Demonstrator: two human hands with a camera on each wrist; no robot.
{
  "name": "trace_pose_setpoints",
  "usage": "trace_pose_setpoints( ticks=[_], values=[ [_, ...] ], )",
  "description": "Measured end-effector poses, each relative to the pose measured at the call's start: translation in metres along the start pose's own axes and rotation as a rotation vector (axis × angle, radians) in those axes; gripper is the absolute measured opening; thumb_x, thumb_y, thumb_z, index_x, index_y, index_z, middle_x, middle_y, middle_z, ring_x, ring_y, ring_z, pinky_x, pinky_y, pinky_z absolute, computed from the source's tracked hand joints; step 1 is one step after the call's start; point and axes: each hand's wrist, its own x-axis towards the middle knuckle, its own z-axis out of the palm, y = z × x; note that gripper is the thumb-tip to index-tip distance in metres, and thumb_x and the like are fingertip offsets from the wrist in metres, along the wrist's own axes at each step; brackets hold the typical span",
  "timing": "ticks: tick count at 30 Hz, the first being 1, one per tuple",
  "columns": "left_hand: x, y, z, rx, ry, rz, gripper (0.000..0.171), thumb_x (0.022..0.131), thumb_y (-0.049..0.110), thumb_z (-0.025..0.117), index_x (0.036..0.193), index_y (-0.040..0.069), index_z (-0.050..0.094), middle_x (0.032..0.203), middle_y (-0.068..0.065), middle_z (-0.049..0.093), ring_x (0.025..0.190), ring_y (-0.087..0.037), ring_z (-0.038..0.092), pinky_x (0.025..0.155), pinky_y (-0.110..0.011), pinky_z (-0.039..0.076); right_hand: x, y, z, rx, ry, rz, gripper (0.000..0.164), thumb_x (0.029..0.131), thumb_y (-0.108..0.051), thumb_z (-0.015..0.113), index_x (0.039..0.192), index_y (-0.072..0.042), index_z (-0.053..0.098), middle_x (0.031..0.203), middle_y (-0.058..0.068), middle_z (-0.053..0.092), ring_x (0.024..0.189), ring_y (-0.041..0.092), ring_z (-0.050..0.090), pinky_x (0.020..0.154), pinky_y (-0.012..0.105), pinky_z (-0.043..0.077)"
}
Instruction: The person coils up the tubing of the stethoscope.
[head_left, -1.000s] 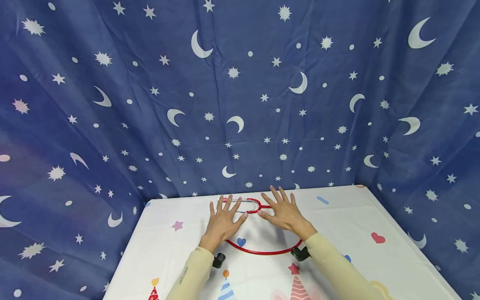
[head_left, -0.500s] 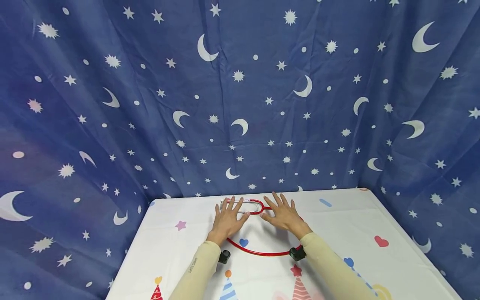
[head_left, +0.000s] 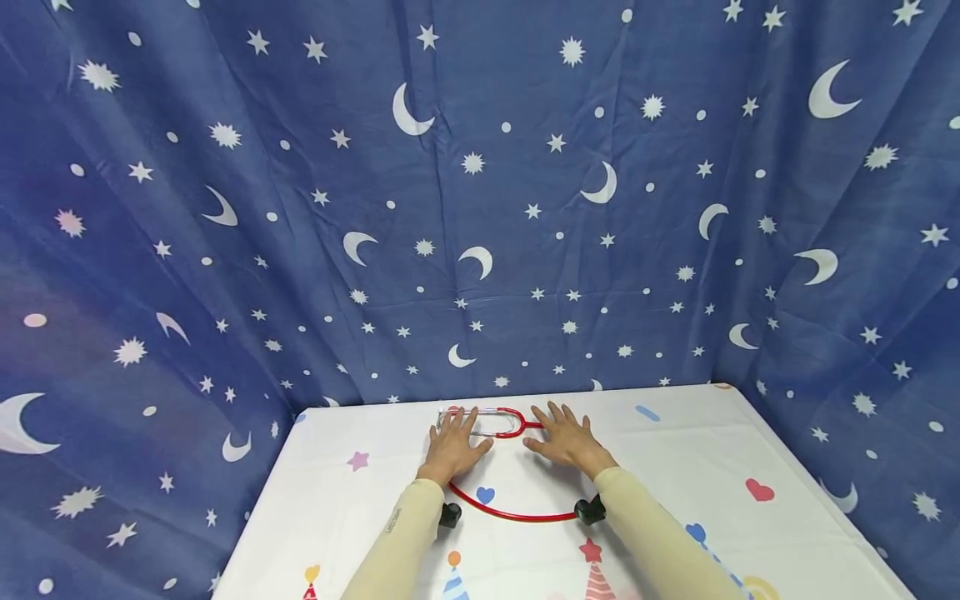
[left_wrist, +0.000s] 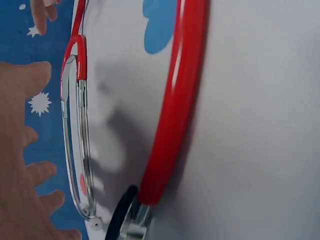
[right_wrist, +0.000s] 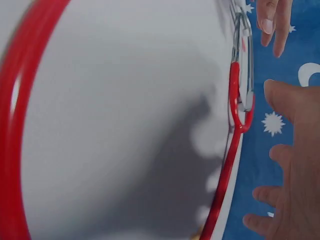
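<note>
A red stethoscope lies on the white table, its tube bowed toward the front. Its metal ear tubes and red fork show beyond the fingertips. My left hand, palm down with fingers spread, hovers over the left part of the loop. In the left wrist view, the tube meets a metal chest piece with a dark rim, partly cut off by the frame. My right hand hovers over the right side, fingers spread, casting a shadow on the cloth. Neither hand holds anything.
The table has a white cloth printed with hearts, stars and party hats. A blue curtain with moons and stars hangs behind and along both sides. A black wrist camera sits under the right wrist.
The head view has shifted slightly. Both hands stay spread over the stethoscope, sitting a little nearer the front than before. The stethoscope lies as it was.
</note>
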Motion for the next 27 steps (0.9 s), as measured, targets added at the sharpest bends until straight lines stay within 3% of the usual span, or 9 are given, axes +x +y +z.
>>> trace_pose_setpoints(
  ticks=[9,17,20,27],
  values=[
    [0.010,-0.005,0.007,-0.027,-0.008,-0.028,0.075,0.087,0.046,0.067,0.150,0.015,0.040,0.155,-0.018,0.038,0.145,-0.043,0.029,0.113,-0.069,0.021,0.005,0.002,0.005,0.009,-0.021,-0.002,0.075,0.089,-0.057,0.059,0.152,-0.022,0.037,0.157,0.017,0.034,0.145,0.044,0.029,0.109,0.073,0.022],
    [0.022,-0.006,0.009,-0.030,-0.050,0.026,0.079,0.084,0.043,0.071,0.149,0.011,0.040,0.152,-0.020,0.041,0.143,-0.041,0.034,0.112,-0.070,0.020,0.006,-0.005,0.008,-0.018,-0.032,0.013,0.071,0.086,-0.046,0.068,0.147,-0.017,0.045,0.149,0.018,0.045,0.139,0.040,0.039,0.108,0.072,0.027],
    [0.023,-0.007,0.010,0.013,-0.072,0.009,0.079,0.084,0.042,0.072,0.150,0.013,0.039,0.154,-0.016,0.040,0.145,-0.039,0.032,0.114,-0.068,0.019,0.005,-0.006,0.009,-0.023,-0.038,0.014,0.069,0.087,-0.044,0.068,0.146,-0.016,0.046,0.147,0.017,0.047,0.138,0.039,0.041,0.108,0.070,0.029],
    [0.022,-0.008,0.009,0.043,0.001,0.008,0.072,0.081,0.035,0.078,0.143,0.016,0.049,0.139,-0.015,0.051,0.136,-0.037,0.041,0.112,-0.068,0.022,0.004,-0.005,0.011,-0.052,-0.021,0.021,0.065,0.089,-0.042,0.068,0.144,-0.013,0.049,0.146,0.016,0.048,0.136,0.039,0.044,0.107,0.067,0.033]
  ],
)
